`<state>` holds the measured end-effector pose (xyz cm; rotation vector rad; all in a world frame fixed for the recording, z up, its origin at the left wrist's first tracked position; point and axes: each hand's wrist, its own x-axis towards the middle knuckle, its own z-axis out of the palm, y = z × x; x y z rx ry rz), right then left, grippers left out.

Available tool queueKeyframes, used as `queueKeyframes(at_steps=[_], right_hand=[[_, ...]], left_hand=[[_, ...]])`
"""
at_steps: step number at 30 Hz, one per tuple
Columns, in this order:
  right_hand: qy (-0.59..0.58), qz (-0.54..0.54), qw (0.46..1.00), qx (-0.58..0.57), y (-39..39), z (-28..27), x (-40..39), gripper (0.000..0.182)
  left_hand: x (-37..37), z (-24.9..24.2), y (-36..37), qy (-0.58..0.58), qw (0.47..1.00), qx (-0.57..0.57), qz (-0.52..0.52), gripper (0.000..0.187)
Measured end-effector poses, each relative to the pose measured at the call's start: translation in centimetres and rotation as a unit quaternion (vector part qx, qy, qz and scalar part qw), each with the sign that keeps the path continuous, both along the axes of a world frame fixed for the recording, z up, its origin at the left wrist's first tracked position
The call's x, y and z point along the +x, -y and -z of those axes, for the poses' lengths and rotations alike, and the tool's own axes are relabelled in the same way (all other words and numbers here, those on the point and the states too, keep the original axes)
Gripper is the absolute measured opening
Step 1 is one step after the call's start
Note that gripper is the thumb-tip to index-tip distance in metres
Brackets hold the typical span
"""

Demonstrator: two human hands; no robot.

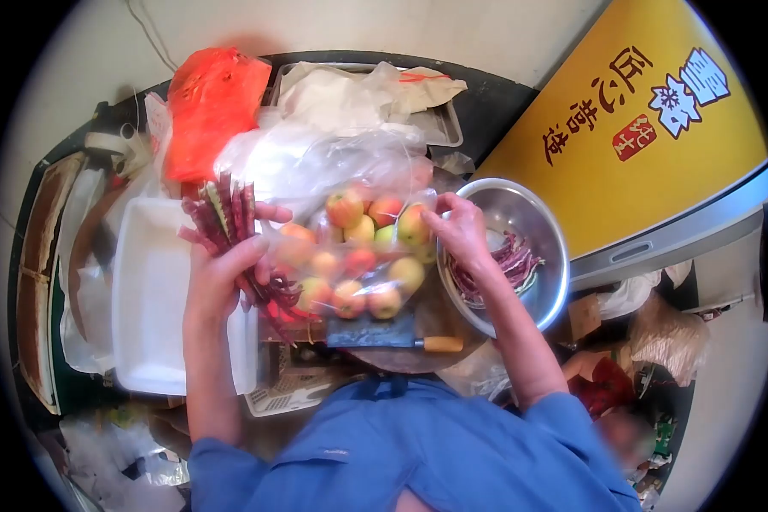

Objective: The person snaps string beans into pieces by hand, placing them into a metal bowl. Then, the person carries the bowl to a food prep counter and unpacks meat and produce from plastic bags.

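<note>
My left hand [216, 277] is closed around a bunch of purple-red bean pods [220, 213], whose ends stick out above and below the fist. In front of me sits a clear plastic bag [363, 277] full of red and yellow apples [347, 207]. At the bag's upper right, my right hand [465, 230] has its thumb and fingers pinched on the plastic. My right forearm passes over a steel bowl [557, 230] with more purple pods [514, 260] inside. Just below the bag lies a cleaver [371, 333], its wooden handle pointing right.
A white plastic tub [149, 299] stands on the left, under my left forearm. Behind the apples are heaped clear bags [307, 158] and a red plastic bag [213, 111]. A yellow freezer [572, 183] borders the right side. A white perforated basket [286, 399] is near my waist.
</note>
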<state>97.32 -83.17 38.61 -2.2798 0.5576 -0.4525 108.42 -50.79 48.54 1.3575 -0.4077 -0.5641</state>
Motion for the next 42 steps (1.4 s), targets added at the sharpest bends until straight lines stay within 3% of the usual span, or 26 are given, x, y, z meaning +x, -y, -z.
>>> queueKeyframes(at_steps=[4, 6, 7, 9, 11, 12, 13, 14, 19, 23, 24, 25, 27, 29, 35, 37, 39, 40, 41, 42], right_hand=[[0.027, 0.016, 0.999, 0.037, 1.6, 1.1, 0.3, 0.026], [0.014, 0.059, 0.956, 0.288, 1.6, 0.1, -0.2, 0.016], [0.013, 0.058, 0.955, 0.289, 1.6, 0.0, -0.2, 0.016], [0.067, 0.085, 0.875, 0.472, 1.4, -0.4, -0.3, 0.007], [0.069, 0.076, 0.859, 0.501, 0.8, -1.7, -0.1, 0.006], [0.101, 0.047, 0.853, 0.510, 0.7, -2.0, 0.1, 0.005], [0.132, 0.018, 0.844, 0.519, 0.5, -2.4, 0.4, 0.005], [0.149, -0.002, 0.837, 0.526, 0.3, -3.3, 0.6, 0.005], [0.197, -0.093, 0.820, 0.530, -1.5, -6.9, 2.9, 0.004], [0.137, -0.212, 0.871, 0.422, -4.5, -8.2, 4.3, 0.010], [0.160, -0.226, 0.883, 0.380, -5.2, -8.2, 4.5, 0.010], [0.216, -0.247, 0.915, 0.236, -5.5, -8.3, 5.1, 0.011], [0.292, -0.280, 0.914, 0.036, -6.4, -8.4, 5.7, 0.011], [0.278, -0.289, 0.914, -0.059, -7.2, -9.5, 5.2, 0.010], [0.283, -0.307, 0.909, -0.026, -7.6, -8.7, 5.1, 0.008], [0.350, -0.286, 0.888, 0.086, -7.5, -8.6, 4.8, 0.012], [0.320, -0.270, 0.900, 0.120, -6.4, -8.4, 2.9, 0.016], [0.277, -0.250, 0.919, 0.127, -5.8, -7.8, 2.1, 0.015], [0.233, -0.230, 0.935, 0.133, -5.6, -6.9, 1.4, 0.014], [0.255, -0.230, 0.926, 0.156, -5.5, -4.8, 0.7, 0.015]], left_hand=[[-0.2, -0.2, 0.7, 0.025, 0.999, 0.027, -0.012, 0.040], [-0.8, 0.2, 1.3, 0.016, 0.999, 0.028, -0.021, 0.039], [-1.2, 0.4, 1.7, 0.009, 0.999, 0.029, -0.032, 0.039], [-1.4, 1.1, 2.4, -0.029, 0.999, 0.026, 0.000, 0.046], [-2.0, 1.4, 4.4, 0.019, 0.999, 0.020, 0.034, 0.045], [-2.2, 1.1, 4.9, -0.024, 0.996, 0.053, 0.069, 0.042], [-2.4, 2.3, 6.2, 0.056, 0.996, 0.032, 0.061, 0.037], [-2.8, 1.9, 7.0, 0.020, 0.996, 0.051, 0.071, 0.036], [-2.3, 3.3, 10.2, -0.003, 0.997, 0.047, 0.067, 0.034], [-2.3, 2.6, 10.7, -0.055, 0.998, 0.009, 0.034, 0.025], [-2.3, 2.2, 10.3, -0.097, 0.994, -0.028, 0.033, 0.026], [-2.5, 1.9, 10.2, -0.139, 0.988, -0.063, 0.033, 0.027], [-3.2, 1.9, 9.8, -0.144, 0.989, -0.044, 0.007, 0.017], [-3.6, 2.3, 9.1, -0.216, 0.972, -0.095, -0.014, 0.016], [-2.7, 2.9, 8.0, -0.208, 0.975, -0.074, -0.020, 0.012], [-2.4, 3.0, 7.7, -0.219, 0.972, -0.064, -0.047, 0.012], [-2.7, 2.2, 7.2, -0.234, 0.962, -0.112, -0.088, 0.013], [-2.6, 0.8, 7.2, -0.202, 0.971, -0.092, -0.086, 0.023], [-2.1, 0.2, 8.0, -0.141, 0.970, -0.197, -0.006, 0.020], [-2.2, -0.9, 8.4, -0.104, 0.967, -0.231, 0.001, 0.017]])
